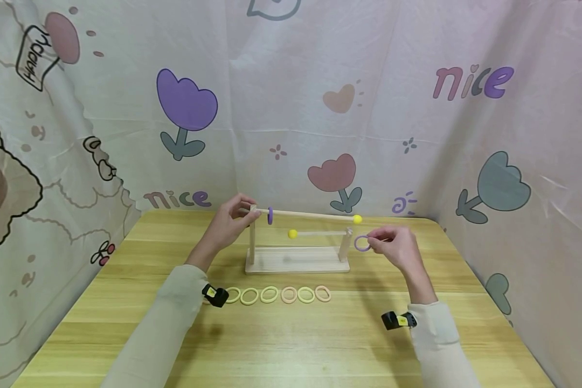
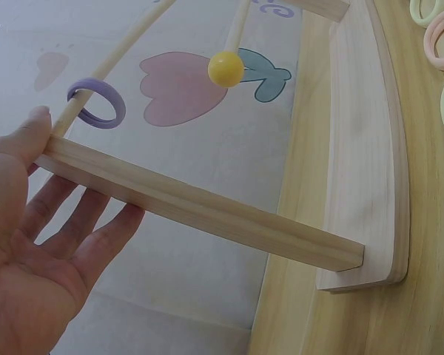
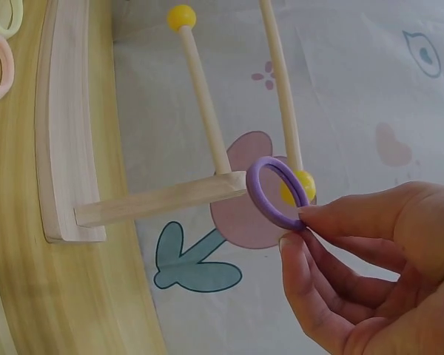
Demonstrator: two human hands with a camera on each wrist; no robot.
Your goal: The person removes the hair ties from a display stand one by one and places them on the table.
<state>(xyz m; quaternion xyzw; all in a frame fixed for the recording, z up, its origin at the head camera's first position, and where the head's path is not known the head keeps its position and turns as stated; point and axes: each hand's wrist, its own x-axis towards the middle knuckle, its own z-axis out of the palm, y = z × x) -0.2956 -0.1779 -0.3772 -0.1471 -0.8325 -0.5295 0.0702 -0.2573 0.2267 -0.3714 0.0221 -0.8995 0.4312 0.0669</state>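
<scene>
A wooden stand (image 1: 298, 260) has two upright posts. The taller left post (image 2: 207, 200) bears a long rod (image 1: 310, 214) tipped with a yellow ball (image 1: 357, 219). A purple ring (image 1: 270, 216) hangs round that rod near the post. My left hand (image 1: 230, 223) grips the top of this post, thumb at the rod's base, fingers behind. My right hand (image 1: 395, 245) pinches another purple ring (image 3: 256, 194) between thumb and fingertips. In the head view that ring is right of the stand, below the long rod's ball. The right wrist view shows it overlapping this ball; whether they touch, I cannot tell.
From the shorter right post (image 1: 344, 248), a lower rod (image 1: 320, 233) points left, ending in a yellow ball (image 1: 292, 234). Several pale yellow and pink rings lie in a row on the wooden table (image 1: 281, 345) before the stand. A patterned cloth (image 1: 271, 97) hangs behind.
</scene>
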